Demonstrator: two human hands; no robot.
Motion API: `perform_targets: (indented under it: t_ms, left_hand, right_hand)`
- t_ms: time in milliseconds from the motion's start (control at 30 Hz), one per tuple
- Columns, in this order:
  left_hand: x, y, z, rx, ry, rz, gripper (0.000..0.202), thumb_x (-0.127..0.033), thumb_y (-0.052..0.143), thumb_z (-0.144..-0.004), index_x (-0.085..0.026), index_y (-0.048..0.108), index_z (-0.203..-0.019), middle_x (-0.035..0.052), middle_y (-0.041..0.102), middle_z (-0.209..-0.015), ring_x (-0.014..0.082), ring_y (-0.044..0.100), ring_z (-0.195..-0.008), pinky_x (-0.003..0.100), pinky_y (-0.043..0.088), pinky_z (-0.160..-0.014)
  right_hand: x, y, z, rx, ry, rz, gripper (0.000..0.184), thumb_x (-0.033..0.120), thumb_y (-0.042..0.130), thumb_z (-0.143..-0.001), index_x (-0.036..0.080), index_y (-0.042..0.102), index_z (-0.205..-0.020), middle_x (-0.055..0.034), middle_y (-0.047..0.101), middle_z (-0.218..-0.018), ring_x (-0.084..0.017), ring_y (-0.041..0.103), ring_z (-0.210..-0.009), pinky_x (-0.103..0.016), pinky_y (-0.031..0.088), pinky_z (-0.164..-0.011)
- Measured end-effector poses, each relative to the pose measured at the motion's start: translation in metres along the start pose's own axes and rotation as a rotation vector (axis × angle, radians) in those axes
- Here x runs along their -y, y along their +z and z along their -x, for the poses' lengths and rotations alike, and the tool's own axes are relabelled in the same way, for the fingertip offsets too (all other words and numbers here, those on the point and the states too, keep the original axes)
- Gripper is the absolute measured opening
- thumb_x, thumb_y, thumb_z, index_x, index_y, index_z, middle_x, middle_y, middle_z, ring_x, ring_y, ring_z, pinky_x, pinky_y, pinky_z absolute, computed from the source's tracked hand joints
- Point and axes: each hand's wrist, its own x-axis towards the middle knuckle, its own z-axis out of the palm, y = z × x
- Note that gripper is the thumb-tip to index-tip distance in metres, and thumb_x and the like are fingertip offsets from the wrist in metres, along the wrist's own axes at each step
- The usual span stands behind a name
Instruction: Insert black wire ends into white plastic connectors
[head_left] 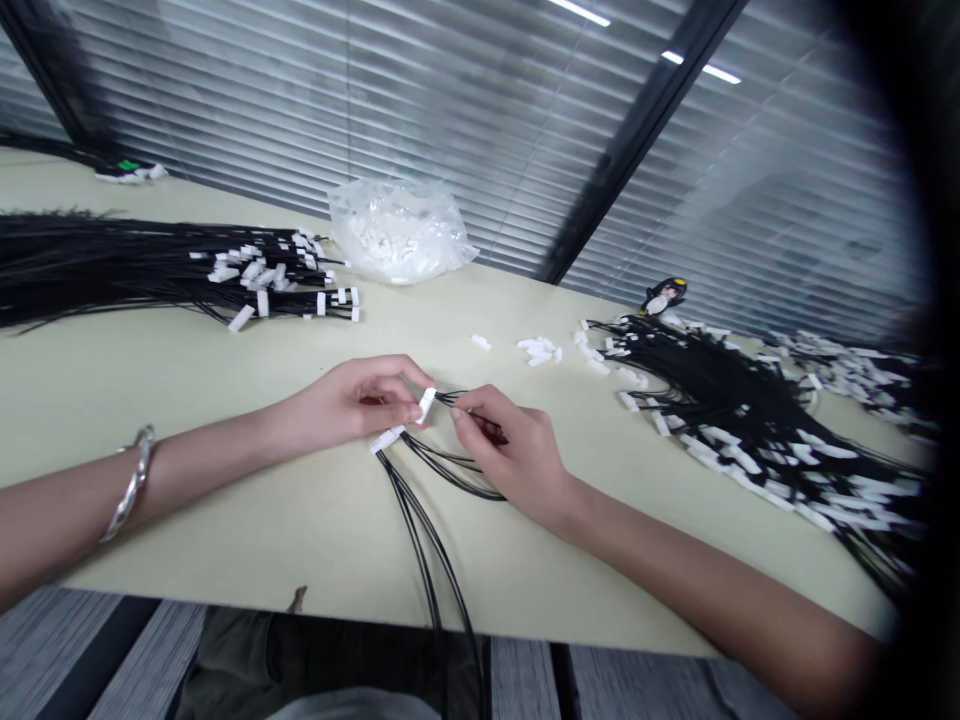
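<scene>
Between the thumb and fingers of my left hand (375, 400) is a small white connector housing (426, 404), held tilted above the table. My right hand (506, 440) pinches thin black wires (445, 398) just right of that housing; their ends meet its right side. Below my left fingertips lies a second, longer white connector (387, 440). Black cables (420, 520) run from it, some curving right beneath my right hand and others dropping over the table's front edge. Whether each wire tip is seated in the small housing is too fine to tell.
A bundle of black cables with white connectors (255, 275) lies at the left. Behind it sits a clear bag (401, 230) of white pieces. Loose white housings (538, 349) lie mid-table. More cables (720, 400) and a penguin figure (663, 296) are at the right.
</scene>
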Motion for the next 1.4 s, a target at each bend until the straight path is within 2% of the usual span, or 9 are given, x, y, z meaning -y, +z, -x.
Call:
perform_targets:
  t_ms: [200,567,933,1200,1400]
  left_hand:
    - [0.003,0.002,-0.001,0.011,0.036,-0.045,0.022,-0.024,0.053,-0.084,-0.014,0.053,-0.104,0.0051,0.067,-0.084,0.0132,0.06,-0.077,0.025,0.046,-0.068]
    - [0.003,0.005,0.0,-0.026,0.014,-0.027,0.023,-0.025,0.058,-0.081,-0.012,0.057,-0.101,0.0072,0.068,-0.086,0.0151,0.063,-0.08,0.028,0.048,-0.074]
    - [0.004,0.005,0.0,0.0,-0.002,0.029,0.021,-0.023,0.059,-0.081,-0.013,0.057,-0.1,0.0052,0.068,-0.084,0.0135,0.062,-0.078,0.027,0.049,-0.074]
    - [-0.001,0.004,-0.002,-0.008,-0.066,0.082,0.022,-0.021,0.059,-0.08,-0.012,0.055,-0.1,0.0053,0.068,-0.082,0.0136,0.062,-0.076,0.028,0.048,-0.074]
    - [-0.006,0.003,-0.002,0.009,-0.115,0.121,0.03,-0.026,0.058,-0.081,-0.013,0.052,-0.108,0.0055,0.067,-0.083,0.0153,0.061,-0.079,0.029,0.046,-0.073]
  right_hand:
    - [0.001,-0.001,-0.001,0.046,0.012,0.043,0.023,0.033,0.042,-0.085,0.015,0.055,-0.084,0.0036,0.044,-0.056,0.005,0.027,-0.049,-0.005,0.023,-0.05]
    - [0.002,-0.002,-0.002,0.092,-0.018,0.067,0.025,0.031,0.038,-0.088,0.013,0.055,-0.084,0.0025,0.045,-0.058,0.005,0.025,-0.05,-0.005,0.022,-0.051]
    - [0.001,-0.002,-0.001,0.136,-0.036,0.068,0.026,0.032,0.037,-0.088,0.013,0.055,-0.086,0.0025,0.044,-0.058,0.005,0.024,-0.049,-0.006,0.021,-0.05]
    - [0.003,-0.001,-0.004,0.126,0.041,0.032,0.026,0.035,0.037,-0.088,0.014,0.053,-0.086,0.0033,0.044,-0.057,0.005,0.026,-0.049,-0.007,0.02,-0.05]
    - [0.0,-0.002,-0.005,0.094,0.142,-0.133,0.027,0.039,0.04,-0.087,0.014,0.052,-0.089,0.0032,0.044,-0.057,0.004,0.032,-0.05,-0.006,0.025,-0.051]
